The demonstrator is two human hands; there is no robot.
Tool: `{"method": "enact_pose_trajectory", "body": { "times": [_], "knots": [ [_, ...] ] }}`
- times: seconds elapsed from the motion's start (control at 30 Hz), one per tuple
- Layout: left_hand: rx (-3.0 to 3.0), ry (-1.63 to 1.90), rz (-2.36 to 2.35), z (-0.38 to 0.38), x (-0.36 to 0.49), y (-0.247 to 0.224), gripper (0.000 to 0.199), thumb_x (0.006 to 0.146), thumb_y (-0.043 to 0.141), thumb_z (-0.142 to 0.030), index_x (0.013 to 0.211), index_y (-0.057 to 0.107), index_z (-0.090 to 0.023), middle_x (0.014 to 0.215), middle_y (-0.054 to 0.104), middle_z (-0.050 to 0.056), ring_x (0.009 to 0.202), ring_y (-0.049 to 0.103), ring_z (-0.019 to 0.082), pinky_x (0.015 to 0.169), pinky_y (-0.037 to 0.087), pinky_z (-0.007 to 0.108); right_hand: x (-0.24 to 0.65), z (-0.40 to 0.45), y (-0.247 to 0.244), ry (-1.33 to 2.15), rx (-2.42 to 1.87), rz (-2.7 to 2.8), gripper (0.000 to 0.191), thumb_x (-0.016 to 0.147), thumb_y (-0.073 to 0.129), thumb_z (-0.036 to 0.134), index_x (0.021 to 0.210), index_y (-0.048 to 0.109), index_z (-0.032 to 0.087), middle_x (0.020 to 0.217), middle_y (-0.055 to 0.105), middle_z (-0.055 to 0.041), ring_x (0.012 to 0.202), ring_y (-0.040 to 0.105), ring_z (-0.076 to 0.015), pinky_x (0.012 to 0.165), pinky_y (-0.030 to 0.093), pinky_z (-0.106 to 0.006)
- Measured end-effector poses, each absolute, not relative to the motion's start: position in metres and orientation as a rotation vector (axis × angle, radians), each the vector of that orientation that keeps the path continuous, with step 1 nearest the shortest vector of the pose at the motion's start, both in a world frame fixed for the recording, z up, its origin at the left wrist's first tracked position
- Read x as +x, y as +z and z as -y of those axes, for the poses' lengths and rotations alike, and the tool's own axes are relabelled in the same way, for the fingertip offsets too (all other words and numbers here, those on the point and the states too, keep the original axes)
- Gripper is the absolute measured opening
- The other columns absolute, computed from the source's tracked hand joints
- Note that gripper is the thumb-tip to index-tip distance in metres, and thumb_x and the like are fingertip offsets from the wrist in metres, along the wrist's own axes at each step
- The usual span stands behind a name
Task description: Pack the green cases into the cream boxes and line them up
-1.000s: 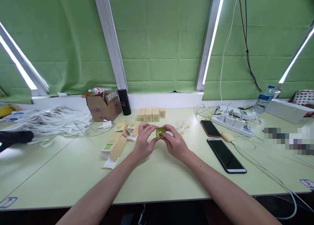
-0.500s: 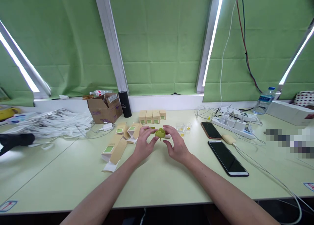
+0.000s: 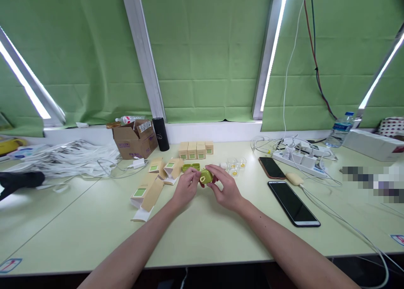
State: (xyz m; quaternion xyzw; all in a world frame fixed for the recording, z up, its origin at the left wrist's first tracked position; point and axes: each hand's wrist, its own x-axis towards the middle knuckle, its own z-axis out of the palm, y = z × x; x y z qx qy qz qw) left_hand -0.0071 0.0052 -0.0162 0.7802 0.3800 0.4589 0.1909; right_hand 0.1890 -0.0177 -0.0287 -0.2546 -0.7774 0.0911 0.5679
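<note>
Between both hands, above the middle of the table, is a small green piece (image 3: pixel 206 176) with a rounded shape and a pale ring-like mark on its face. My left hand (image 3: pixel 187 185) pinches its left side, fingers closed. My right hand (image 3: pixel 226 187) grips it from the right with thumb and fingers. Just behind my left hand lie green open containers (image 3: pixel 191 167). Small clear cups with yellow centres (image 3: pixel 233 166) stand to the right, beyond my right hand. Opened tan boxes with green labels (image 3: pixel 151 188) lie left of my left hand.
Closed small tan boxes (image 3: pixel 196 150) stand in a row at the back. Farther left are a cardboard box (image 3: pixel 134 141), a black cylinder (image 3: pixel 160 134) and white straps (image 3: pixel 72 156). Two phones (image 3: pixel 293 202), a power strip (image 3: pixel 299 162) and cables lie on the right.
The green piece has turned, showing a rounded face instead of its open cups. My left hand has shifted slightly right and my fingers have closed in. The green containers behind are more visible.
</note>
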Motion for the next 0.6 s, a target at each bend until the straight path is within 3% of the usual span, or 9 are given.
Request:
{"method": "enact_pose_trajectory", "body": {
  "times": [0.13,0.23,0.33,0.43,0.6],
  "knots": [
    [2.150,1.321,-1.115,-0.005,-0.008,-0.015,0.053,0.109,0.036,-0.048,0.081,0.070,-0.019,0.095,0.064,0.009,0.092,0.064,0.022,0.087,0.053,0.039,0.190,0.018,-0.027,0.384,-0.677,1.730,0.044,0.095,0.063,0.020,0.139,0.061,0.027,0.126,0.068,-0.0112,0.087,0.063,-0.0206,0.076,0.058,-0.038],
    [2.229,1.415,-1.149,-0.004,-0.011,-0.011,0.024,0.102,0.054,-0.035,0.116,0.068,-0.021,0.110,0.067,0.010,0.117,0.057,0.028,0.101,0.049,0.046,0.194,0.015,-0.026,0.453,-0.729,1.684,0.039,0.097,0.064,0.029,0.136,0.065,0.026,0.120,0.068,-0.0101,0.085,0.059,-0.0201,0.075,0.054,-0.038],
    [2.416,1.412,-1.075,-0.001,-0.011,-0.008,0.052,0.093,0.066,-0.021,0.143,0.053,-0.026,0.134,0.063,0.011,0.135,0.043,0.032,0.115,0.040,0.053,0.195,0.012,-0.026,0.499,-0.764,1.673,0.037,0.098,0.064,0.034,0.133,0.068,0.026,0.113,0.070,-0.0093,0.085,0.058,-0.0206,0.077,0.053,-0.038],
    [2.588,1.340,-0.999,0.004,-0.008,-0.008,0.053,0.093,0.064,-0.014,0.142,0.057,-0.031,0.146,0.055,0.010,0.138,0.041,0.032,0.117,0.037,0.055,0.194,0.012,-0.027,0.508,-0.782,1.688,0.034,0.096,0.066,0.036,0.128,0.071,0.025,0.109,0.071,-0.0095,0.091,0.059,-0.0230,0.078,0.052,-0.038],
    [2.525,1.385,-0.954,0.004,-0.003,-0.009,0.040,0.091,0.067,-0.013,0.127,0.068,-0.029,0.132,0.063,0.009,0.132,0.048,0.030,0.114,0.042,0.052,0.193,0.012,-0.027,0.510,-0.773,1.665,0.035,0.100,0.061,0.040,0.130,0.069,0.025,0.110,0.073,-0.0088,0.092,0.062,-0.0229,0.082,0.052,-0.039]
  ]
}}
